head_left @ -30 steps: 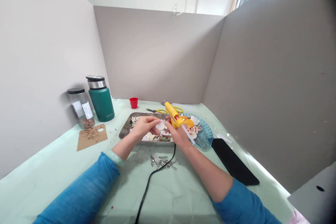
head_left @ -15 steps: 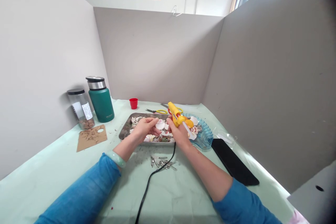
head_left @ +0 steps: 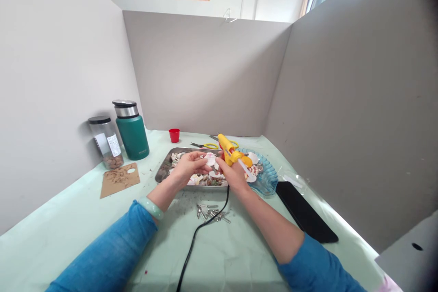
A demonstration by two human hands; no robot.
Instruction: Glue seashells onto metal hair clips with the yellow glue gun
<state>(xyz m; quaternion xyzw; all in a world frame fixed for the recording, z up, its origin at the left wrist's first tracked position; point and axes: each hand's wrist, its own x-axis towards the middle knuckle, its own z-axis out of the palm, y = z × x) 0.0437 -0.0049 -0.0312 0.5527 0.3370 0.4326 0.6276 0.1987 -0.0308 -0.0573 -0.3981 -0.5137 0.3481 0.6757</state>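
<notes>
Over the metal tray [head_left: 160,172], my left hand [head_left: 189,166] is closed, pinching a pale pinkish-white shell [head_left: 210,159] between thumb and fingers. My right hand [head_left: 233,174] is wrapped round a yellow hot glue gun [head_left: 225,144], whose nozzle points up and away from me. A translucent glue stick [head_left: 247,169] sticks out of its back end. The right thumb and fingertips come close to the shell, and whether they touch it is hard to tell. Assorted shells [head_left: 195,179] fill the tray beneath both hands.
A blue glass dish [head_left: 271,179] with shells stands at right, beside a black flat panel [head_left: 304,212]. Metal hair clips [head_left: 212,212] and a black cord [head_left: 195,232] lie in front. Leftward are a green flask [head_left: 132,137], a jar [head_left: 107,146] and cardboard [head_left: 119,180]. Behind: a red cup [head_left: 174,135], scissors [head_left: 205,146].
The shell in my left hand has turned and shifted slightly, now showing its pinkish face nearer the right fingertips. The glue gun has moved only a little to the left.
</notes>
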